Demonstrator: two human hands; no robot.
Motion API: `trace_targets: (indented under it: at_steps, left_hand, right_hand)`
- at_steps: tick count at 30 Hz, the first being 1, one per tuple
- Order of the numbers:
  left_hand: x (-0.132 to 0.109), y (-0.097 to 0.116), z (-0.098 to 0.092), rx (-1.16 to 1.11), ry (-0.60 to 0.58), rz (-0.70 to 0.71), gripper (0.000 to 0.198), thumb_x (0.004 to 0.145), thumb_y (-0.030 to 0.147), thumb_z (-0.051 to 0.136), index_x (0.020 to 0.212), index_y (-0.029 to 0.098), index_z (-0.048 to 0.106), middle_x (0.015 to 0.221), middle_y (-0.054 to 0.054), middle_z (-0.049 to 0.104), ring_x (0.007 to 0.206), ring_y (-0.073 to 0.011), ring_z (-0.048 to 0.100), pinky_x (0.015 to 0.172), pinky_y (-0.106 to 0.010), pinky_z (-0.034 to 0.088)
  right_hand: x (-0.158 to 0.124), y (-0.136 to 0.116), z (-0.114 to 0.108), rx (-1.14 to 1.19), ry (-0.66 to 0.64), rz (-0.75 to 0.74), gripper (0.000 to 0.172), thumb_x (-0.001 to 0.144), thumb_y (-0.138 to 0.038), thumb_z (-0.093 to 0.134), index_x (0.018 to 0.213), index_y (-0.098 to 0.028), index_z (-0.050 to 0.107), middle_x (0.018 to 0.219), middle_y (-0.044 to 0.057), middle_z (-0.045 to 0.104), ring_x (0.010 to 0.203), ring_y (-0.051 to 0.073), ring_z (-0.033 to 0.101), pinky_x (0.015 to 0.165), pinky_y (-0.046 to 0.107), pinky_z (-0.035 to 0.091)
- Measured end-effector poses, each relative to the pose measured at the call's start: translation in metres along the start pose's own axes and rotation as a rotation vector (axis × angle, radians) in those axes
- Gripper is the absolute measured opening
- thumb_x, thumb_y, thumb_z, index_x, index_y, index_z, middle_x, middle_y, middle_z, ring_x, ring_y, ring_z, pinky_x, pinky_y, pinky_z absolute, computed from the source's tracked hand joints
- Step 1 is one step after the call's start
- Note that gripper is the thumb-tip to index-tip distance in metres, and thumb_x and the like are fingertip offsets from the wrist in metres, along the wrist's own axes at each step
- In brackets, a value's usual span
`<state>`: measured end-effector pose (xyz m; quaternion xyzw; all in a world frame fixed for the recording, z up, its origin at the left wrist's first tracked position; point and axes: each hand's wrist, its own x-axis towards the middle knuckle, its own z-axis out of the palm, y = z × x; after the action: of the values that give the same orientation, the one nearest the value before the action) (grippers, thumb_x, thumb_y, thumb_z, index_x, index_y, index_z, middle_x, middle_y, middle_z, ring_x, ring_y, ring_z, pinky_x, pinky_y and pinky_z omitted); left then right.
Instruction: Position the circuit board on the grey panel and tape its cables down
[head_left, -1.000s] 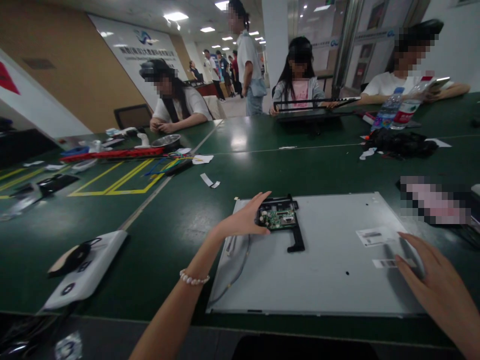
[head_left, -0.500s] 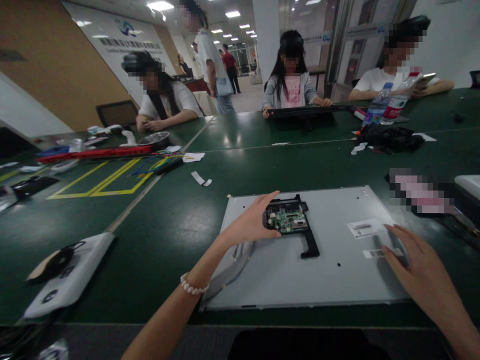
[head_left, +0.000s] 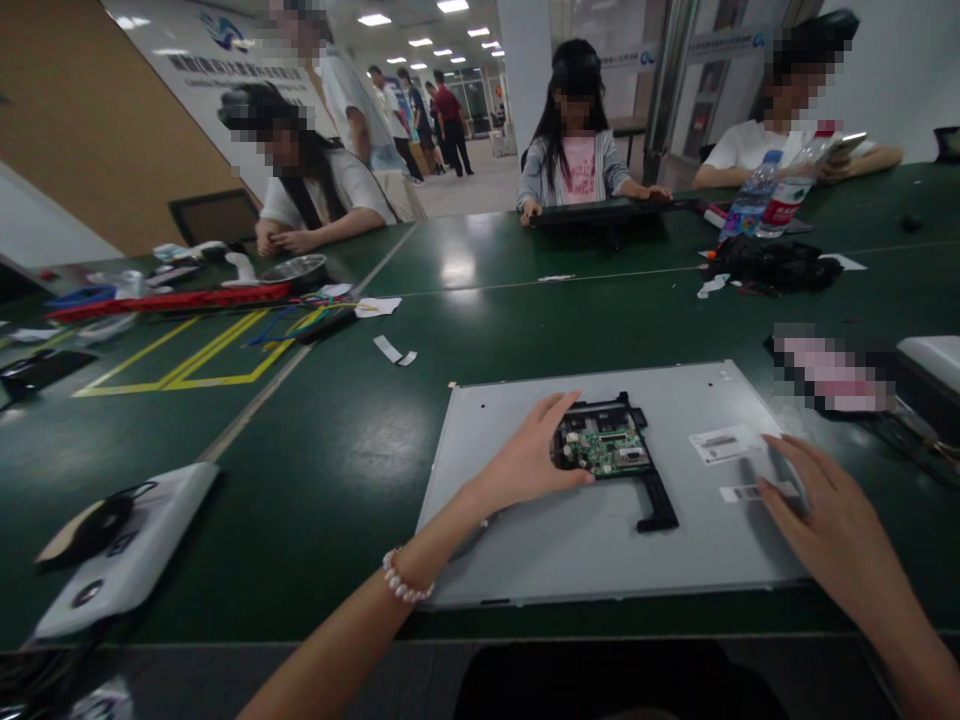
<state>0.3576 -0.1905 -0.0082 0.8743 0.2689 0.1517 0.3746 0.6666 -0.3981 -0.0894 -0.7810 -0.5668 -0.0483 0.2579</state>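
A flat grey metal display panel (head_left: 540, 570) lies on the green table before me. On it, a black plastic bracket (head_left: 660, 505) carries a green circuit board (head_left: 611, 452). My left hand (head_left: 529, 455) grips the bracket's left side, its thumb at the near edge and fingers at the far edge. The palm hides part of the bracket and the cables under the wrist. At the panel's right side, my right hand (head_left: 832, 510) hovers or rests with thumb and fingers apart, beside two white labels (head_left: 724, 443). A grey shape between its fingers is unclear.
A white device (head_left: 139, 560) with a black cable lies at left. Yellow tape (head_left: 217, 378) marks the table, near loose wires and a red strip (head_left: 172, 300). Bottles (head_left: 784, 205) and a black bundle (head_left: 780, 265) stand at the far right. Several people sit opposite.
My left hand and the bracket with its circuit board have slid right and slightly nearer across the panel. The right hand keeps its place at the panel's right side.
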Motion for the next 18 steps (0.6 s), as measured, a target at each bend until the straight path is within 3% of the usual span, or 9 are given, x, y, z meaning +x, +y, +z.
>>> trace_targets:
  at_steps: [6, 12, 15, 18]
  left_hand:
    - [-0.004, -0.004, 0.003, 0.038, -0.004, -0.013, 0.104, 0.071, 0.050, 0.074, 0.156, 0.020, 0.020, 0.159, -0.018, 0.020, 0.146, -0.0392, 0.021, 0.118, -0.057, 0.024]
    - [-0.009, -0.004, -0.014, -0.025, -0.171, 0.078, 0.121, 0.066, 0.052, 0.080, 0.159, 0.023, 0.008, 0.162, -0.016, 0.015, 0.147, -0.0390, 0.018, 0.120, -0.059, 0.016]
    - [-0.010, -0.009, -0.017, -0.032, -0.198, 0.104, 0.119, 0.066, 0.049, 0.080, 0.159, 0.022, 0.010, 0.162, -0.017, 0.016, 0.148, -0.0391, 0.017, 0.120, -0.059, 0.014]
    - [-0.010, -0.014, -0.016, -0.025, -0.190, 0.119, 0.117, 0.067, 0.048, 0.080, 0.159, 0.022, 0.012, 0.162, -0.017, 0.016, 0.148, -0.0393, 0.016, 0.120, -0.059, 0.013]
  right_hand:
    - [0.000, -0.004, -0.002, -0.014, -0.003, -0.002, 0.054, 0.093, -0.048, 0.044, 0.139, -0.019, 0.047, 0.139, 0.017, 0.051, 0.127, 0.038, 0.051, 0.103, 0.059, 0.043]
    - [0.001, -0.004, -0.002, 0.022, -0.013, -0.003, 0.053, 0.094, -0.047, 0.045, 0.139, -0.020, 0.046, 0.144, 0.017, 0.047, 0.131, 0.038, 0.047, 0.105, 0.059, 0.041]
    - [0.007, -0.016, -0.009, 0.126, -0.029, -0.047, 0.053, 0.094, -0.047, 0.046, 0.142, -0.024, 0.042, 0.147, 0.014, 0.044, 0.136, 0.035, 0.044, 0.111, 0.056, 0.037]
    - [0.020, -0.040, -0.023, 0.197, -0.153, -0.127, 0.054, 0.096, -0.047, 0.046, 0.146, -0.031, 0.035, 0.156, 0.009, 0.034, 0.141, 0.032, 0.037, 0.113, 0.055, 0.035]
